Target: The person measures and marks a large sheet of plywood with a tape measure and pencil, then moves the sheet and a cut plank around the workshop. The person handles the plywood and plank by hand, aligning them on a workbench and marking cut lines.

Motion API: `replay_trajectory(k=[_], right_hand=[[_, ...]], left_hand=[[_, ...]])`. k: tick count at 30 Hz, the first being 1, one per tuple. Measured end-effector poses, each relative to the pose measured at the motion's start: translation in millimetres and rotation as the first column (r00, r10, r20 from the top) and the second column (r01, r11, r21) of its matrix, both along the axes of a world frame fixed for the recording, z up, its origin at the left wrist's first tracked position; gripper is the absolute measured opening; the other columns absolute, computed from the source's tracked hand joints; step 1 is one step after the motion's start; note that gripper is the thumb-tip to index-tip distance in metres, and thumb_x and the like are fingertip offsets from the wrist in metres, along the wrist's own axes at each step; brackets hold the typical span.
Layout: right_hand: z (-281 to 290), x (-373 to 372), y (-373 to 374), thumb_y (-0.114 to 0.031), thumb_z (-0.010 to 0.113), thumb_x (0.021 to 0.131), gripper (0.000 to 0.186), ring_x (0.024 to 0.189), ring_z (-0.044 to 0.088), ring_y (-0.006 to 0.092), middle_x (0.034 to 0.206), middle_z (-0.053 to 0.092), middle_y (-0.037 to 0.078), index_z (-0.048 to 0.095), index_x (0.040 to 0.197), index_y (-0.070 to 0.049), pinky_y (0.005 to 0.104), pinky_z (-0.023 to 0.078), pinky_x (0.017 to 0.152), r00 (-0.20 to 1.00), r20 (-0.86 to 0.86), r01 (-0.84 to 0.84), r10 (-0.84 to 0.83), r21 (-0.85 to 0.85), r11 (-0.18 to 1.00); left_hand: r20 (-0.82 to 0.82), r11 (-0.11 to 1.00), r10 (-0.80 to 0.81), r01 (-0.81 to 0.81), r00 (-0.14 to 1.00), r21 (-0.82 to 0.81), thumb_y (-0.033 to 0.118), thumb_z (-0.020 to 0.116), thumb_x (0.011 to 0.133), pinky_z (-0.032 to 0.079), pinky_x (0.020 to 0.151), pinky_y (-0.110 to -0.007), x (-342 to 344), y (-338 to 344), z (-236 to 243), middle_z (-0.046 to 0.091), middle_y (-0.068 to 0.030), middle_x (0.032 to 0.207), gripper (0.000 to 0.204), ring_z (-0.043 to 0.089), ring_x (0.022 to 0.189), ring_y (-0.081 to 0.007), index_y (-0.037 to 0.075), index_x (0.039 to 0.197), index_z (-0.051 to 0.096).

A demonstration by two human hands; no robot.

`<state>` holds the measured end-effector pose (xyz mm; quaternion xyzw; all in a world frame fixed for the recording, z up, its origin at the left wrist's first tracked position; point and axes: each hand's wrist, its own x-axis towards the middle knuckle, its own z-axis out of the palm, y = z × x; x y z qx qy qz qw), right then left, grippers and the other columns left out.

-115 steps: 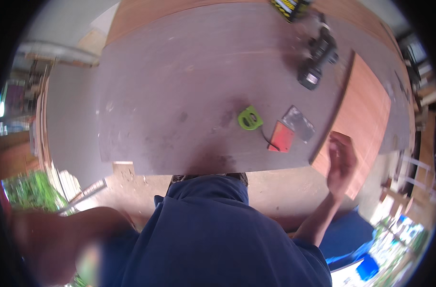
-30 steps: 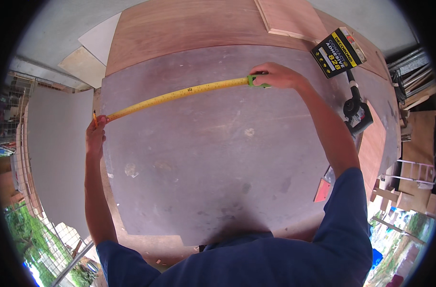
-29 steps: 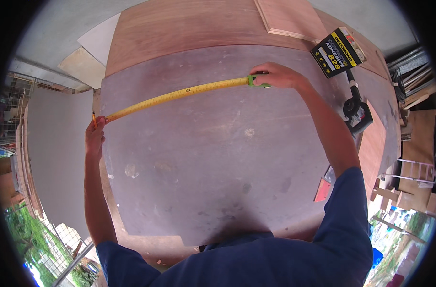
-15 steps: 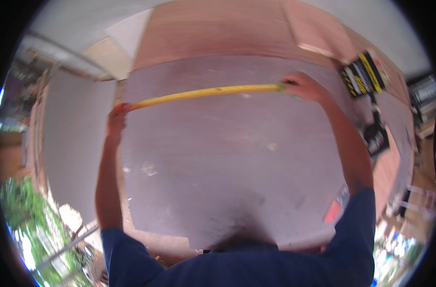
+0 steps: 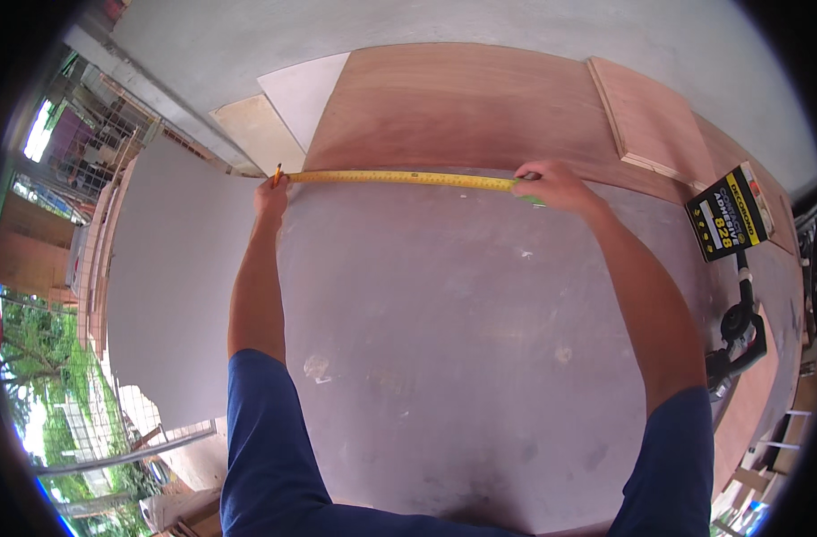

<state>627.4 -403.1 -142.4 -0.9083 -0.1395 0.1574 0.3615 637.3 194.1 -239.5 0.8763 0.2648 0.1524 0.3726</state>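
A yellow tape measure (image 5: 399,177) stretches between my hands along the far edge of the large grey board (image 5: 444,340). My left hand (image 5: 271,195) pinches the tape's free end and also has a short orange pencil (image 5: 278,174) sticking up from its fingers. At the other end, my right hand (image 5: 551,185) is closed round the tape's case; only a bit of green and dark shows past the fingers. The tape runs nearly straight, close to where the grey board meets a reddish plywood sheet (image 5: 462,107).
On the right stand a black and yellow can (image 5: 729,215) and a black power tool (image 5: 740,331). A smaller plywood piece (image 5: 650,116) leans at the back right. To the left is another grey panel (image 5: 175,286), with wire mesh and greenery beyond.
Both hands have moved the stretched tape toward the board's far edge, and it lies more level. My view has shifted, so the surroundings sit differently. The pencil is now clearly visible.
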Motion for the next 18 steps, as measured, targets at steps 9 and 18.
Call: replay_trajectory(k=[9, 18], right_hand=[[-30.1, 53.3, -13.4, -0.033, 0.080, 0.087, 0.045, 0.087, 0.070, 0.0175, 0.099, 0.079, 0.009, 0.077, 0.121, -0.003, 0.0349, 0.055, 0.077, 0.998, 0.060, -0.023, 0.023, 0.004, 1.000], [-44.0, 47.3, -13.7, -0.033, 0.088, 0.078, 0.057, 0.113, 0.069, 0.0317, 0.120, 0.073, 0.016, 0.075, 0.125, -0.004, 0.0433, 0.056, 0.092, 0.996, 0.087, 0.016, -0.007, -0.102, 0.995]], left_hand=[[-0.076, 0.995, -0.072, 0.077, 0.994, 0.066, 0.038, 0.076, 0.098, 0.053, 0.084, -0.036, 36.9, 7.1, -34.9, 0.079, -0.0066, 0.098, 0.038, 0.067, 0.090, -0.0150, 0.012, 0.124, 0.081], [-0.153, 0.983, -0.004, 0.032, 0.988, 0.180, 0.038, 0.077, 0.097, 0.055, 0.091, -0.042, 43.7, -0.7, -39.1, 0.080, -0.0116, 0.109, 0.038, 0.073, 0.101, -0.0254, 0.014, 0.126, 0.079]])
